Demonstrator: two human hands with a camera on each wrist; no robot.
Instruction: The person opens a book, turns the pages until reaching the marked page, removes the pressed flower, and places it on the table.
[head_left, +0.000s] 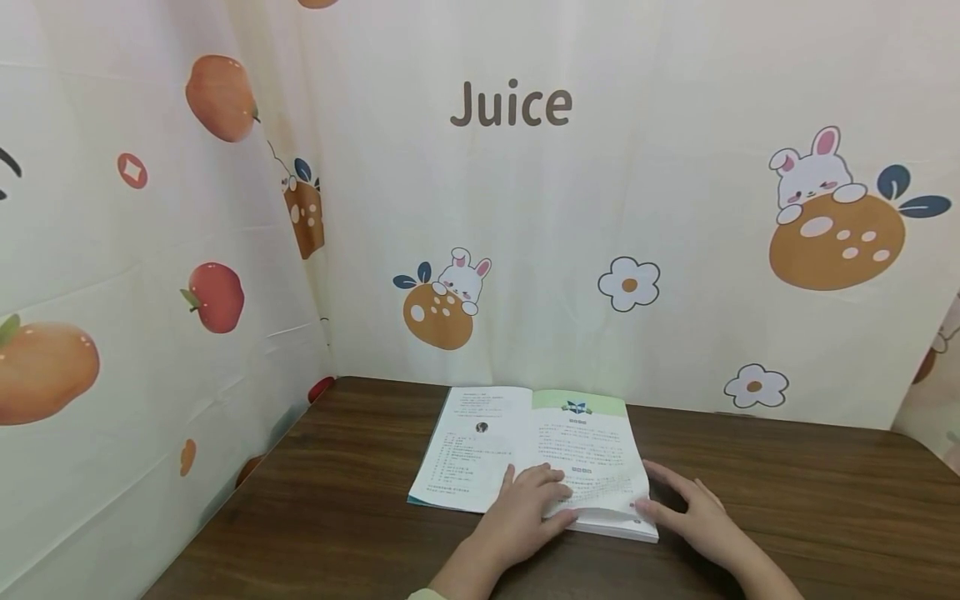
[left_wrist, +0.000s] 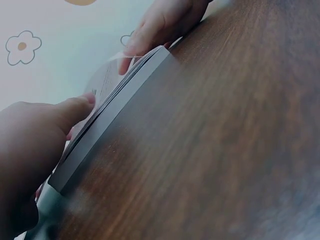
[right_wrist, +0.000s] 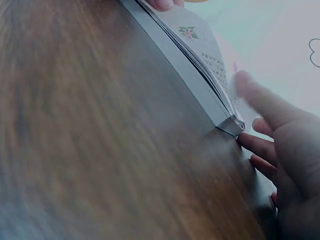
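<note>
A thick open book [head_left: 480, 450] lies on the table, with printed text on both pages and a green band across the top of the right page. My left hand [head_left: 525, 508] rests over the lower inner part of that page, fingers spread and thumb near the bottom edge. At the book's right edge is my right hand [head_left: 697, 512], its thumb at the page's lower corner. In the right wrist view, the fingers [right_wrist: 260, 145] of that hand lie along the side of the page block, apart from the thumb. The lower part of the right page [head_left: 611, 496] bows up from the pages below.
The dark wooden table [head_left: 315, 492] extends on both sides of the book. Behind it hangs a pale curtain [head_left: 540, 208] printed with fruit, rabbits, flowers and the word Juice. A similar printed sheet [head_left: 142, 292] covers the left side.
</note>
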